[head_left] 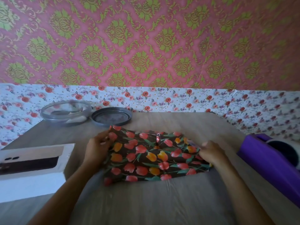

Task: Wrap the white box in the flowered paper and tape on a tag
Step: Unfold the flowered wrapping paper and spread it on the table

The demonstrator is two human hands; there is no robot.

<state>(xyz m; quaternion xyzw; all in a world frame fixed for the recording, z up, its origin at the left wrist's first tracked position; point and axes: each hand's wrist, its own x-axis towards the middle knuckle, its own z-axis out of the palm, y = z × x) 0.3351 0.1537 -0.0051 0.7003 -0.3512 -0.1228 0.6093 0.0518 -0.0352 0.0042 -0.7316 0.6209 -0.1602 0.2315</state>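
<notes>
Red and orange tulips on a dark ground mark the paper [152, 156], which lies folded and creased at the middle of the table [178, 120], between both hands. The left hand [95, 148] pinches the paper's left edge with curled fingers, and the right hand [211, 153] grips the right edge the same way, fingers closed on it. The box [32, 181] sits bare at the near left, apart from the paper, with a phone printed on its top. A purple tape dispenser [272, 161] stands at the right, and a clear bowl [65, 112] and a grey lid [111, 116] sit side by side at the far left. No tag shows. The step in hand looks like opening the folded sheet, so the wrapping has barely begun. To do it well, the hands should draw the two edges apart evenly and low over the table, letting each fold release rather than tugging, since thin glossy paper is likely to tear along a crease. The sheet should end printed side down, smoothed flat, with room in its middle for the box.
</notes>
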